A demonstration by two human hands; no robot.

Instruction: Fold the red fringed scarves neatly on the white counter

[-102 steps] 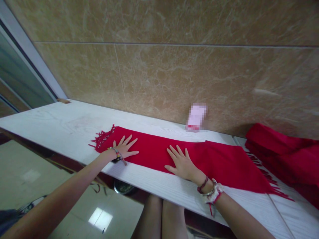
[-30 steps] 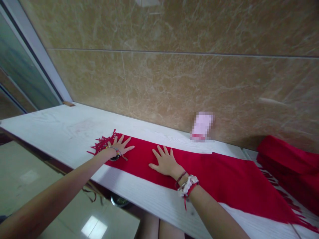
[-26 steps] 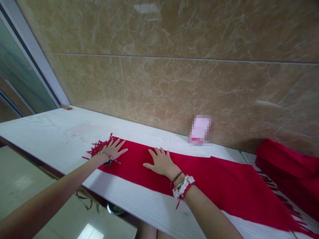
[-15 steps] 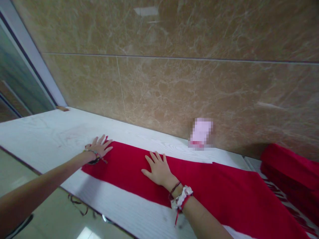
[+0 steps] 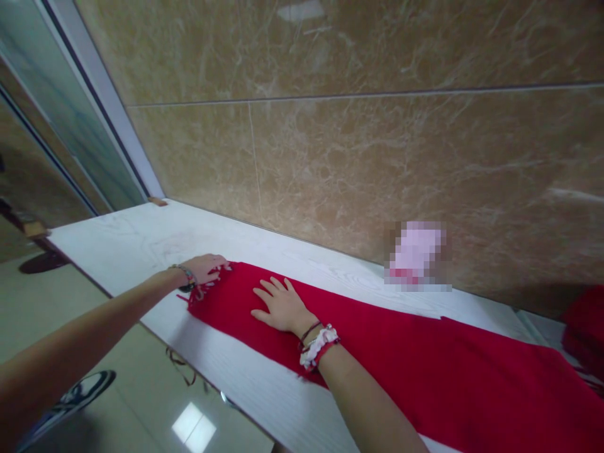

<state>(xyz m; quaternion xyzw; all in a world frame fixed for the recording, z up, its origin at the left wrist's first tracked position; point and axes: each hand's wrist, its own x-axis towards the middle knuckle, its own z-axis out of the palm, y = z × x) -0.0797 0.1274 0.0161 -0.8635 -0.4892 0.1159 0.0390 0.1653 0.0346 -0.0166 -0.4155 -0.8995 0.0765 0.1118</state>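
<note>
A long red scarf [image 5: 425, 365] lies flat along a white table [image 5: 127, 245], its fringed end at the left. My left hand [image 5: 205, 267] rests on that fringed end with the fingers curled down over the tassels. My right hand [image 5: 278, 305] lies flat and spread on the scarf a little to the right of the left hand. Both wrists wear bracelets.
A beige marble wall [image 5: 353, 145] runs right behind the table. A blurred pink object [image 5: 415, 255] stands against the wall. More red cloth [image 5: 585, 330] lies at the far right. A glass door frame [image 5: 94, 107] is at the left, tiled floor [image 5: 141, 415] below.
Both hands have slid leftwards along the scarf. My left hand has reached the fringed end and its fingers have gone from spread flat to curled over the tassels. The camera turned left.
</note>
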